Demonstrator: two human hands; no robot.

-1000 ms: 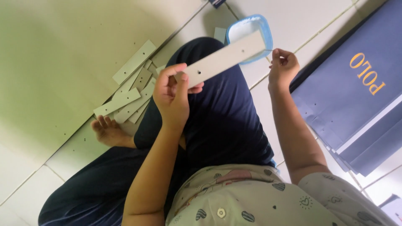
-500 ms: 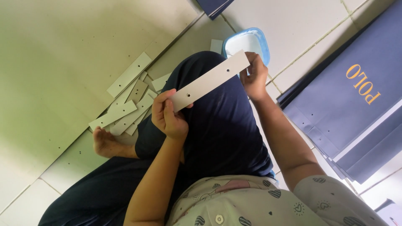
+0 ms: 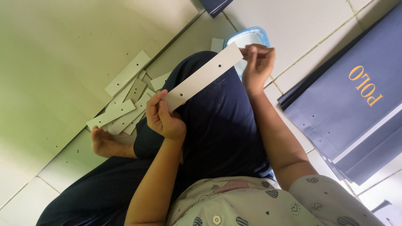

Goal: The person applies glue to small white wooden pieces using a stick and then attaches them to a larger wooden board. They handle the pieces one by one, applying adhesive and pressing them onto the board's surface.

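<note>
Pinching the white punched strip [image 3: 204, 75] endwise, left hand [image 3: 164, 119] and right hand [image 3: 257, 67] fingers closed on it; risks buckling, slipping onto the floor strips [image 3: 121, 111].

Short-sleeved pale shirt with heart prints and buttons, dark navy trousers, bare foot

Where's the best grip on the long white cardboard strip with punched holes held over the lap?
Probably at its two short ends, pinched flat between thumb and fingers, as the left hand and right hand do now. The long white cardboard strip is thin and flat, so end pinches likely keep it from bending.
</note>
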